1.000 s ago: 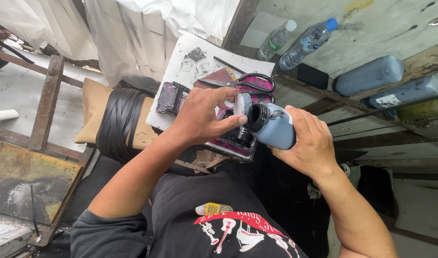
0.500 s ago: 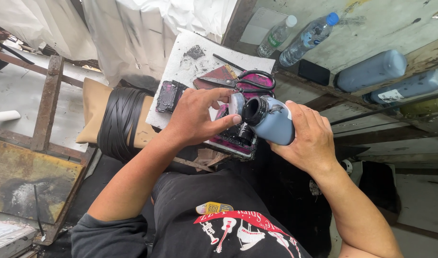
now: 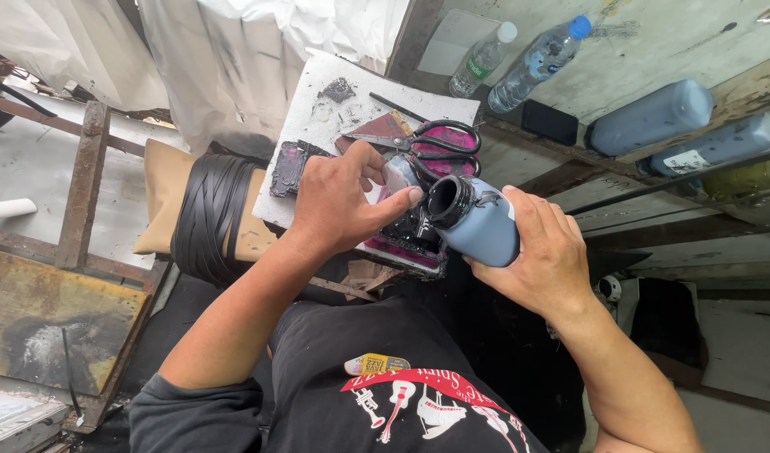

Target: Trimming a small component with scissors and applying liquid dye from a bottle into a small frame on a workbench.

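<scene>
Bottle (image 3: 479,225) tilted on its side above the ink-stained bench (image 3: 318,159), black mouth facing left. Left hand (image 3: 339,201) closed on a small cap (image 3: 399,173), thumb tip at the bottle's rim. Scissors (image 3: 427,144) just behind. Right hand (image 3: 542,252) wrapped round the bottle's body. Two more grey bottles (image 3: 678,126) far right.

1. Grey-blue ink bottle (image 3: 479,225), open black neck, tilted in the right hand (image 3: 544,256).
2. Two grey bottles (image 3: 653,117) lying at upper right; the lower bottle (image 3: 720,144) bears a white label (image 3: 685,159).
3. Two clear plastic water bottles (image 3: 537,61) lying at top; one has a green label (image 3: 477,67).
</scene>
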